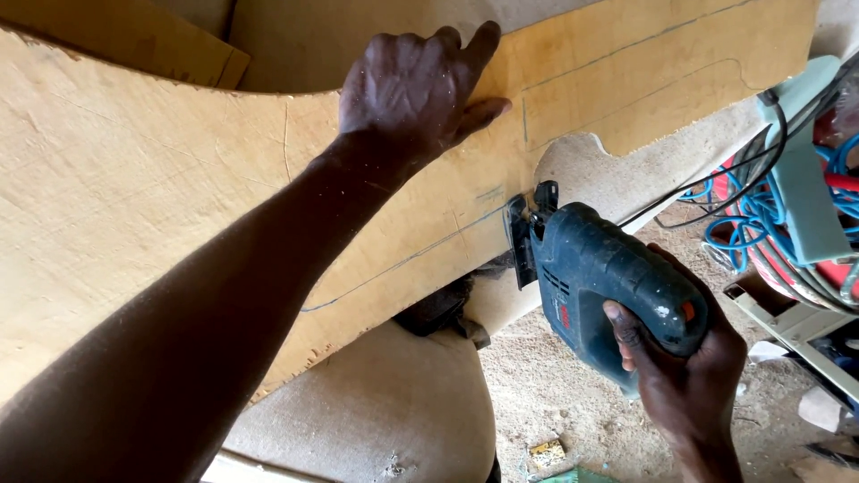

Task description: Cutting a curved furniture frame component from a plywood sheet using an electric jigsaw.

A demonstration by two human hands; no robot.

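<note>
Plywood (134,179), pale and pencil-lined, is lying under our flat open left hand (416,85); our right hand (684,358) is gripping the dark-green jigsaw (608,277) at its edge.

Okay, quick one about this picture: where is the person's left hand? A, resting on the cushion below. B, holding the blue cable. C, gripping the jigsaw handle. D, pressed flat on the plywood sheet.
D: the left hand lies palm down with fingers spread on the plywood sheet, above the drawn line, while the right hand grips the handle of the dark jigsaw at the sheet's edge.
</note>
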